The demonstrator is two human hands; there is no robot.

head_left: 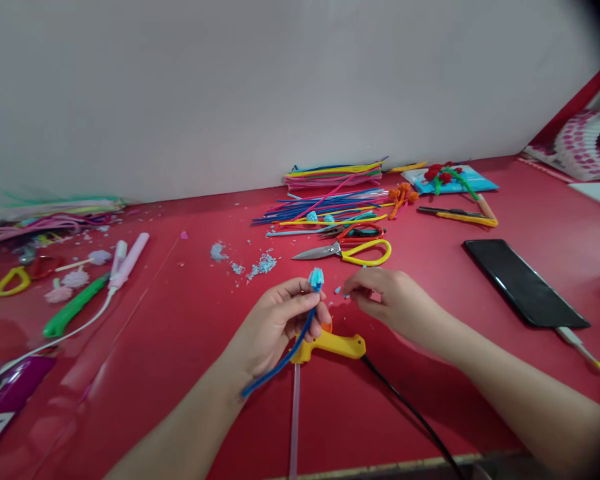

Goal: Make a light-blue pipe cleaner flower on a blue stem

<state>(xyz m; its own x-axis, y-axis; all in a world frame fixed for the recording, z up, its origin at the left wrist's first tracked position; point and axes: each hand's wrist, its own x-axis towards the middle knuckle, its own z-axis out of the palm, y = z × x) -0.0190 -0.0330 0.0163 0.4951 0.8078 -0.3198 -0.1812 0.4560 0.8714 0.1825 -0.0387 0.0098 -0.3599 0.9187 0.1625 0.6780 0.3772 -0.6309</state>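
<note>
Two hands over the desk's [180,333] front edge: your left hand [275,323] has its fingers wrapped round the stem [300,337], tuft [316,279] up. Your right hand [387,300] pinches close just beside it. Tuft-shaping, I'd judge. The next touch calls for a steady grip.

The wire [280,363] in your left grip [275,323] sits right over the glue gun [337,345] on the table [180,293]. The scissors [345,251] lie behind them. The wire pile [330,200] lies behind those, by the wall [230,100]. The phone [523,282] lies off to your right.
</note>
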